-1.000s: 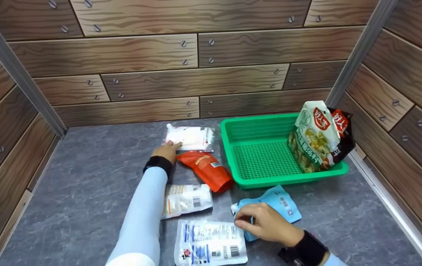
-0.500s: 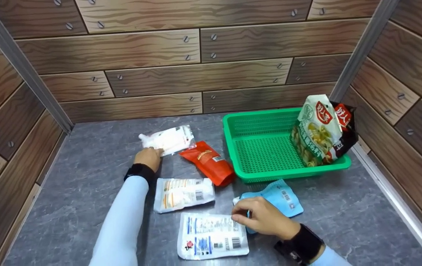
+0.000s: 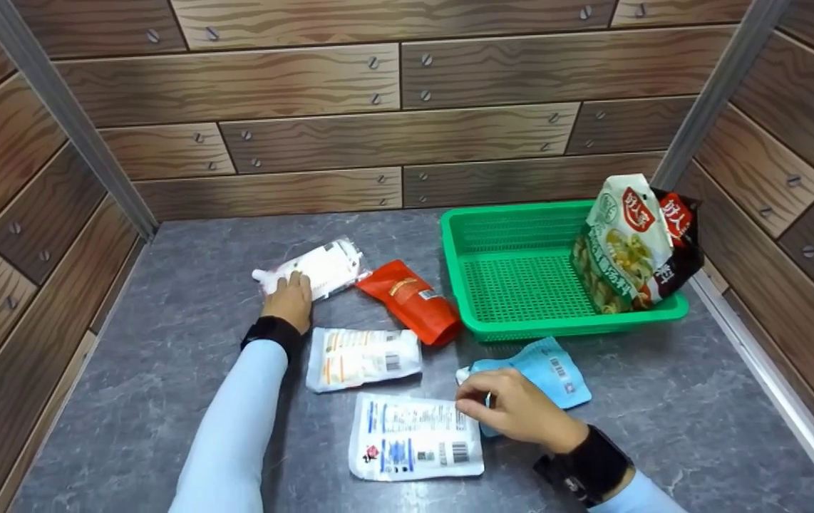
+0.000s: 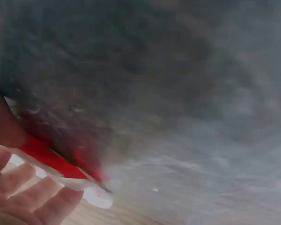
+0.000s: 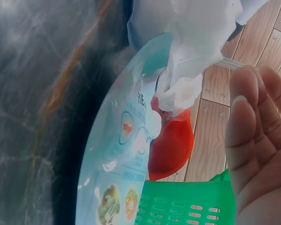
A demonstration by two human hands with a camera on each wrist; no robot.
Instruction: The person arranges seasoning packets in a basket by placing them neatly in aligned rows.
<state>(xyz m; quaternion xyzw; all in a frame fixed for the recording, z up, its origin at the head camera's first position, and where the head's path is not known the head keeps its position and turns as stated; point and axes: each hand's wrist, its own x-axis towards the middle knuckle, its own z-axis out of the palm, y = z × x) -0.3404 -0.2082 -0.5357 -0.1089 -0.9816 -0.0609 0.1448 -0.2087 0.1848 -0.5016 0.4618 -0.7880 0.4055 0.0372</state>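
In the head view my left hand (image 3: 289, 303) lies at the back left, its fingers over the near side of a white packet (image 3: 325, 269) with a small white spout. The left wrist view puts the packet's red-and-white edge (image 4: 56, 164) between thumb and fingers. My right hand (image 3: 521, 410), loosely curled and holding nothing, hovers over a light blue spouted pouch (image 3: 557, 374) lying flat. In the right wrist view its fingers are apart from that pouch (image 5: 114, 154). A white pouch with blue print (image 3: 418, 436) lies just left of the right hand.
A green basket (image 3: 467, 299) stands at the back right, with a green-and-white bag (image 3: 624, 246) and a dark bag (image 3: 681, 235) upright at its right end. A red pouch (image 3: 414, 303) and a white-and-orange pouch (image 3: 364, 358) lie left of it. Wood-patterned walls enclose the table.
My left hand has moved left along with the white packet, which has turned at a slant; its fingers now reach further over it. The right hand has stayed over the blue pouch.
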